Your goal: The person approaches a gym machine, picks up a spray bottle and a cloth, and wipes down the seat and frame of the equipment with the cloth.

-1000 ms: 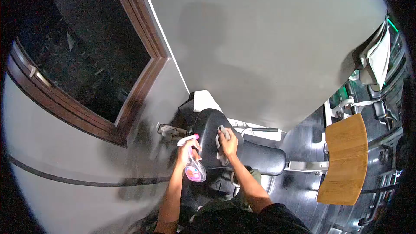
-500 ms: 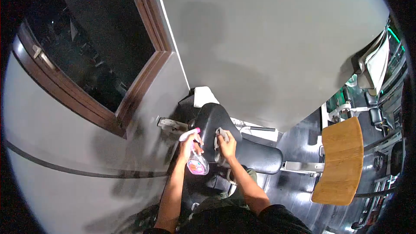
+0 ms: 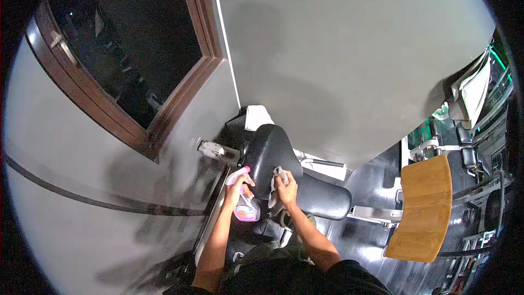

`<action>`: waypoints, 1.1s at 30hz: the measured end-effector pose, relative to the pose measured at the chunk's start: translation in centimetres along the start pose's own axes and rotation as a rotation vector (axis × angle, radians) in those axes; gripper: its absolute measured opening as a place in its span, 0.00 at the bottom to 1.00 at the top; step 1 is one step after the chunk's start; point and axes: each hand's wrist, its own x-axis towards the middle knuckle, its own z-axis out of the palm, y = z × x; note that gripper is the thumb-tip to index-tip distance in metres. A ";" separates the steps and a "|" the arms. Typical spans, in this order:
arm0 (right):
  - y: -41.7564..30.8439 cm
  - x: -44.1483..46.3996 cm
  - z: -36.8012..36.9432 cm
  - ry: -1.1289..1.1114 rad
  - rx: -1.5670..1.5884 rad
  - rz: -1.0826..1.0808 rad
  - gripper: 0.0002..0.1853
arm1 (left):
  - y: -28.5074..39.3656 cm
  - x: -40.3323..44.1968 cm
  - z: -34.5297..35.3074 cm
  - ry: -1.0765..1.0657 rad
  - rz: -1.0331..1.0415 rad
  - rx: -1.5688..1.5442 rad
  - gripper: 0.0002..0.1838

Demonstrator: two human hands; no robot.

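My left hand (image 3: 234, 190) is wrapped round the neck of a clear spray bottle (image 3: 247, 211) with a pink-and-white trigger head and pink liquid. My right hand (image 3: 285, 189) grips a crumpled grey-white cloth (image 3: 275, 196) against the near part of the black padded backrest (image 3: 268, 150). The backrest stands just beyond both hands. To its right extends the black seat pad (image 3: 326, 199) of the same bench.
A white cloth (image 3: 257, 117) lies behind the backrest, by the grey wall (image 3: 338, 65). A brown-framed window (image 3: 183, 92) is at the left. Right of the seat are a metal beam (image 3: 375, 214) and a curved wooden board (image 3: 421, 207). Gym machines stand farther right.
The view has shifted, so the window and bench sit differently. My right hand with the cloth is slightly lower against the backrest. My left hand still holds the bottle.
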 end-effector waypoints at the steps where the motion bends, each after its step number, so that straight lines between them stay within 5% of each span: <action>1: 0.3 0.4 -0.1 0.008 -0.022 0.031 0.13 | 0.0 -0.1 0.2 0.001 0.002 -0.001 0.22; 3: -0.6 1.5 -0.2 0.033 -0.042 -0.059 0.13 | 0.0 -0.4 0.5 0.046 0.015 0.022 0.21; 5: -3.7 2.3 0.1 -0.004 0.005 0.079 0.13 | 0.0 -0.5 0.7 0.060 0.024 0.044 0.23; 10: -7.2 0.7 1.3 -0.091 -0.031 -0.306 0.12 | 0.2 -0.6 1.0 0.089 0.044 0.081 0.25; 12: -6.0 -0.4 1.0 -0.082 -0.003 -0.267 0.12 | -0.1 -0.7 0.9 0.088 0.070 0.070 0.18; 17: -1.2 -1.4 0.2 -0.031 -0.005 -0.007 0.10 | -0.6 -0.6 0.7 0.092 0.057 0.045 0.21; 21: -5.4 -0.4 0.3 0.017 -0.021 -0.014 0.10 | -0.9 -0.4 0.6 0.098 0.058 0.048 0.24; 29: -4.7 -3.4 1.3 -0.060 -0.003 -0.349 0.10 | -1.6 -1.2 0.4 0.134 0.071 0.002 0.22; 33: -1.4 -4.6 0.1 -0.080 0.035 0.056 0.08 | -2.5 -2.8 -0.2 0.175 0.064 0.075 0.22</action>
